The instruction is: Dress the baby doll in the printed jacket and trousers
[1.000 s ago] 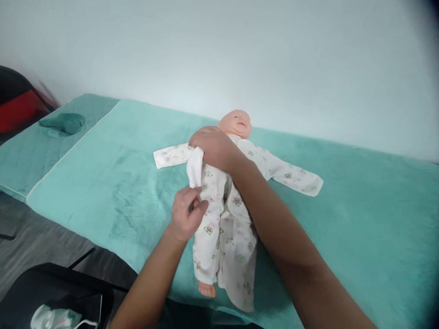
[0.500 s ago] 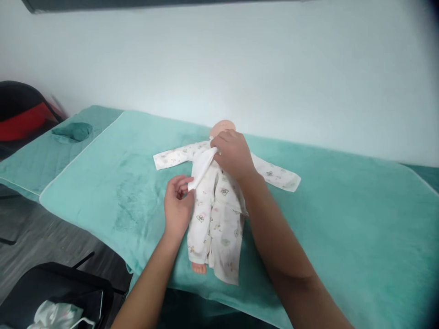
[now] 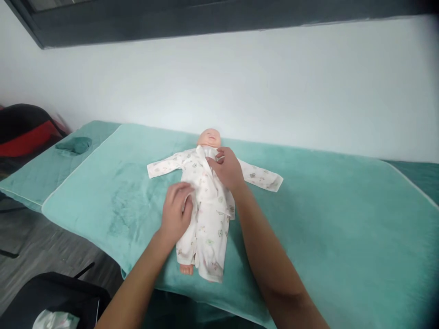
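Note:
A baby doll (image 3: 210, 137) lies on its back, head toward the wall, arms spread inside long sleeves. It wears a white printed baby shirt (image 3: 192, 167) and matching pants (image 3: 211, 233); one bare foot shows below a pant leg. The front panel on the left now lies across the chest. At the neckline, my right hand (image 3: 228, 170) has its fingers closed at the shirt's front edge. My left hand (image 3: 176, 210) is curled at the shirt's lower left side, thumb and fingers closed about the hem; its fingertips are partly hidden.
A green plush cover (image 3: 308, 228) spreads over the bed, which has a face hole (image 3: 74, 145) at its left end. The wall (image 3: 240, 87) rises behind. A black chair (image 3: 51, 297) with a white cloth item (image 3: 56, 320) stands front left; a black-and-red chair (image 3: 29, 132) is further back.
The shirt's front panel, folded back showing its white inside before, now lies printed side up across the chest. My right hand has moved down off the doll's face. The view has tilted up.

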The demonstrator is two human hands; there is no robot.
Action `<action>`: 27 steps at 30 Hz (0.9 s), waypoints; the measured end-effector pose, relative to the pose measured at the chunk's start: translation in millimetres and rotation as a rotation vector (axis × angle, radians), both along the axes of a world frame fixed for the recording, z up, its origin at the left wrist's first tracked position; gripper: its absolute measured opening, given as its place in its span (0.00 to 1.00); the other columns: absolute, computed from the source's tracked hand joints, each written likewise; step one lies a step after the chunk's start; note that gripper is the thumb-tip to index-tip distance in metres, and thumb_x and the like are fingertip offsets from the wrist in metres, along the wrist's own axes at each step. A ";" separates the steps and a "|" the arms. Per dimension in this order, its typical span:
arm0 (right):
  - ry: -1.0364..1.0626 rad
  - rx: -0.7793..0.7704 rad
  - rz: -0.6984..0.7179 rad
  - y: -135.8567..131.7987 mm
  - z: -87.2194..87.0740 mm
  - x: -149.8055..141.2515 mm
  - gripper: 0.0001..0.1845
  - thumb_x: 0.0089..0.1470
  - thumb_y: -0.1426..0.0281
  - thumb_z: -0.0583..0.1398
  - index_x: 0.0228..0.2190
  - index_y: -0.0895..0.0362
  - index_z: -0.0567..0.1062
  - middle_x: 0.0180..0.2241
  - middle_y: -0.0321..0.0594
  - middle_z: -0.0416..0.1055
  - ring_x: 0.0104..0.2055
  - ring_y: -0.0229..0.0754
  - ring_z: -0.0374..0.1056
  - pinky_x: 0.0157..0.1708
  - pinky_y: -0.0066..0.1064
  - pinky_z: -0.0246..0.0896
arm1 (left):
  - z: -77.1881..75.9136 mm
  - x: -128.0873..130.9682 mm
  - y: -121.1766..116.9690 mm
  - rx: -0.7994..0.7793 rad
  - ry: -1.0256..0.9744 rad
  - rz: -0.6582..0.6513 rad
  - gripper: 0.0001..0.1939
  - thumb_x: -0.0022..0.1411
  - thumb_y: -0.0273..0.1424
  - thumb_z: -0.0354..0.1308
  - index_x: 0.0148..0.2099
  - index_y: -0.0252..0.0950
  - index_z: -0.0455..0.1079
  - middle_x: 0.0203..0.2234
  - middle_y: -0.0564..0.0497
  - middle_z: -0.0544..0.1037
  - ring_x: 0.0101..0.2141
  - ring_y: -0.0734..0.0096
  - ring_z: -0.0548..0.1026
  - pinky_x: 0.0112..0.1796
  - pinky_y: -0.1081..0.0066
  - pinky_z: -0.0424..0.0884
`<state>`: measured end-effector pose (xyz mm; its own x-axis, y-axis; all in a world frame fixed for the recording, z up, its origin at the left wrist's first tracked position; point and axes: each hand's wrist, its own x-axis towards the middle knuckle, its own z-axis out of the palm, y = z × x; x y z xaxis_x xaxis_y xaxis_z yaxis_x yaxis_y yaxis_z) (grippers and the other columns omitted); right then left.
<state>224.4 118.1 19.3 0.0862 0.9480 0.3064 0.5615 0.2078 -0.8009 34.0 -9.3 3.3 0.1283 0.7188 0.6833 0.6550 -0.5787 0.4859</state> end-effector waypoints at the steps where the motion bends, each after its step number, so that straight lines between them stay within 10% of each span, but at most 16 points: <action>1: -0.032 -0.013 -0.005 0.6 -0.1 -2.4 0.24 0.55 0.55 0.63 0.48 0.53 0.69 0.47 0.45 0.71 0.38 0.46 0.70 0.42 0.40 0.66 | 3.4 1.0 5.9 -0.062 0.002 0.048 0.12 0.70 0.28 0.56 0.54 0.40 0.69 0.47 0.44 0.77 0.48 0.62 0.76 0.48 0.59 0.75; 9: -0.233 -0.128 -0.047 11.4 11.1 -9.8 0.14 0.59 0.55 0.60 0.38 0.52 0.69 0.37 0.47 0.76 0.39 0.53 0.72 0.39 0.39 0.63 | 18.1 24.0 28.8 -0.216 0.039 -0.220 0.09 0.72 0.31 0.55 0.51 0.41 0.73 0.44 0.48 0.82 0.46 0.65 0.78 0.48 0.62 0.75; 16: 0.063 -0.114 -0.053 27.7 7.7 4.0 0.07 0.57 0.65 0.55 0.29 0.51 0.71 0.33 0.38 0.77 0.35 0.45 0.71 0.37 0.35 0.64 | 29.7 24.4 126.9 -0.379 -0.137 0.133 0.10 0.65 0.28 0.56 0.46 0.39 0.77 0.42 0.47 0.83 0.43 0.60 0.79 0.48 0.59 0.74; 23: 0.502 -0.092 -0.060 32.7 -0.1 4.7 0.09 0.55 0.61 0.60 0.34 0.53 0.76 0.34 0.37 0.77 0.37 0.42 0.71 0.40 0.33 0.67 | 51.2 53.0 160.7 -0.545 -0.297 -0.136 0.16 0.66 0.24 0.49 0.46 0.40 0.77 0.46 0.51 0.83 0.44 0.66 0.80 0.48 0.66 0.74; 27: 0.548 -0.091 -0.066 36.5 -4.8 3.1 0.09 0.53 0.62 0.62 0.33 0.54 0.78 0.34 0.36 0.77 0.35 0.41 0.70 0.39 0.32 0.65 | 57.9 53.2 169.7 -0.613 -0.234 -0.005 0.12 0.65 0.28 0.53 0.45 0.39 0.78 0.43 0.49 0.83 0.40 0.66 0.79 0.45 0.67 0.73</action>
